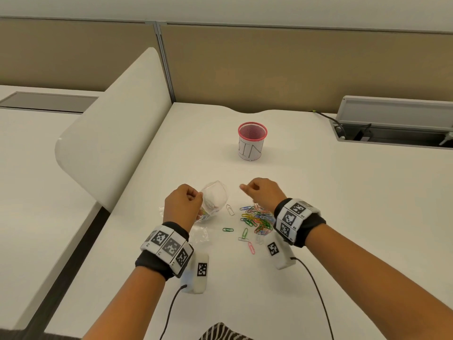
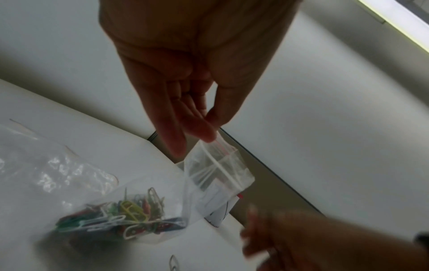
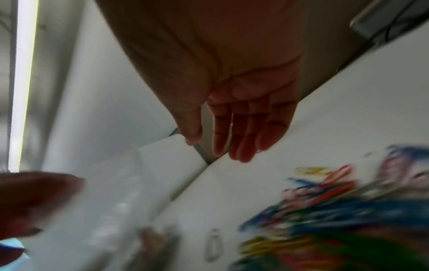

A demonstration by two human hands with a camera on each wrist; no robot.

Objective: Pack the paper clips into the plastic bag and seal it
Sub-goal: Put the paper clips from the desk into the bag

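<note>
A small clear zip bag (image 1: pixel 215 196) stands tilted on the white desk, mouth up, with several coloured paper clips (image 2: pixel 116 214) in its bottom. My left hand (image 1: pixel 196 196) pinches the bag's zip rim (image 2: pixel 216 146) between thumb and fingers. The right hand (image 1: pixel 245 188) hovers just right of the bag's mouth; in the blurred right wrist view the right hand (image 3: pixel 209 148) has fairly straight fingers and holds nothing. A pile of coloured clips (image 1: pixel 257 219) lies under the right wrist. Loose white (image 1: pixel 230 209), green (image 1: pixel 228 229) and pink (image 1: pixel 251 247) clips lie nearby.
A pink mesh cup labelled BIN (image 1: pixel 252 141) stands farther back. A white divider panel (image 1: pixel 110 143) borders the desk's left side, and a cable tray (image 1: pixel 392 123) sits back right. Crumpled clear plastic (image 1: pixel 199 234) lies by my left wrist. Cables trail toward the near edge.
</note>
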